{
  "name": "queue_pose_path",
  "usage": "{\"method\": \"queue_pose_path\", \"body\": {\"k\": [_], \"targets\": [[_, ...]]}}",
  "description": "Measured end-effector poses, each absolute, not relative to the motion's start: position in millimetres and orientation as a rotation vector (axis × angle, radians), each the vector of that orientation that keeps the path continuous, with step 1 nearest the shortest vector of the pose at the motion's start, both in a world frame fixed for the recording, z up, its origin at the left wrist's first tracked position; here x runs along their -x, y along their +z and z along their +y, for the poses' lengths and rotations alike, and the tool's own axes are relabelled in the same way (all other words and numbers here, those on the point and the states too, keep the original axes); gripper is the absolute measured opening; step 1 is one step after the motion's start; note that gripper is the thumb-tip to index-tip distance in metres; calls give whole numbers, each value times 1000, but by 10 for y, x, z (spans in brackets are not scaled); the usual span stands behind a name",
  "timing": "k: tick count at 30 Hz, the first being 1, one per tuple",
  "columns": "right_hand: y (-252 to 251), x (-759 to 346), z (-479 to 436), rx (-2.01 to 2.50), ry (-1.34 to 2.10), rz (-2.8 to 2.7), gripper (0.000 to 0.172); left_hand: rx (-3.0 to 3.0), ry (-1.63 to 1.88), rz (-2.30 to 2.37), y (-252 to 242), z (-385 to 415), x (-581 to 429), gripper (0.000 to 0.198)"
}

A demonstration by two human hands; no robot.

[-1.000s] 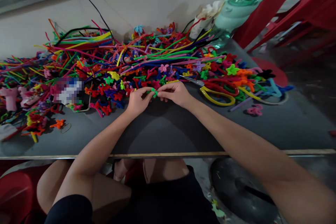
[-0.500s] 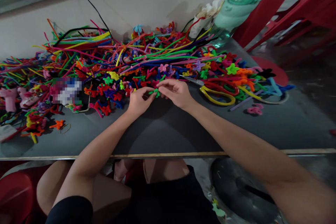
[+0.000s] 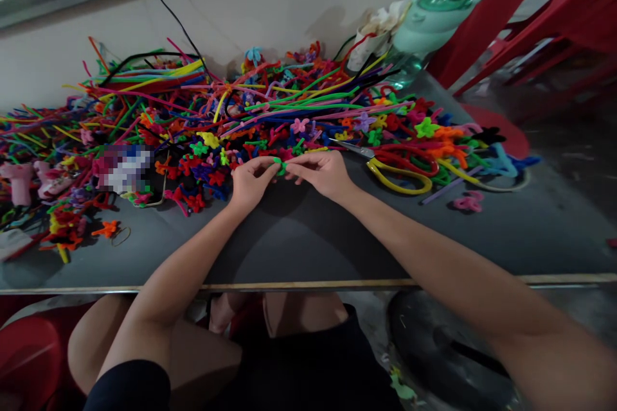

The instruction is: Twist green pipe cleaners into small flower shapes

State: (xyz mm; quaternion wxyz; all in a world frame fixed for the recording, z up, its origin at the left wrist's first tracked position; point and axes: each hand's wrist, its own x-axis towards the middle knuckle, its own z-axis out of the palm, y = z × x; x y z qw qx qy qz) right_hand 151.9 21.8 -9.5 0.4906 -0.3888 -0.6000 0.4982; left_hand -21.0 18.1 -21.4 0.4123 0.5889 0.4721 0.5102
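My left hand (image 3: 249,181) and my right hand (image 3: 319,172) meet over the dark grey table (image 3: 308,237), both pinching a small green pipe-cleaner piece (image 3: 281,166) between their fingertips. Right behind the hands lies a wide heap of coloured pipe cleaners and small twisted flower shapes (image 3: 231,115). Yellow-handled scissors (image 3: 391,173) lie just right of my right hand.
A pale green bottle (image 3: 436,9) and a cup of white paper (image 3: 373,35) stand at the back right. Red plastic chairs (image 3: 554,6) are to the right. A pink flower shape (image 3: 467,202) lies alone. A black cable (image 3: 168,6) runs up the wall.
Both hands stayed at the same spot, working the green piece; the fingers shifted a little and the piece turned between them.
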Motion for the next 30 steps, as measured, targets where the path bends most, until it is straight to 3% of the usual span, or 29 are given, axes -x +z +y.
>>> {"method": "queue_pose_path", "body": {"k": [6, 18, 30], "targets": [[-52, -1604, 273, 843, 1471, -1433, 26, -1518, 1213, 1055, -172, 180, 230, 27], [-56, -1635, 273, 759, 1513, -1437, 28, -1522, 1143, 962, -46, 64, 212, 42], [-5, -1718, 258, 801, 1409, -1622, 25, -1603, 1189, 962, -82, 12, 125, 27]]}}
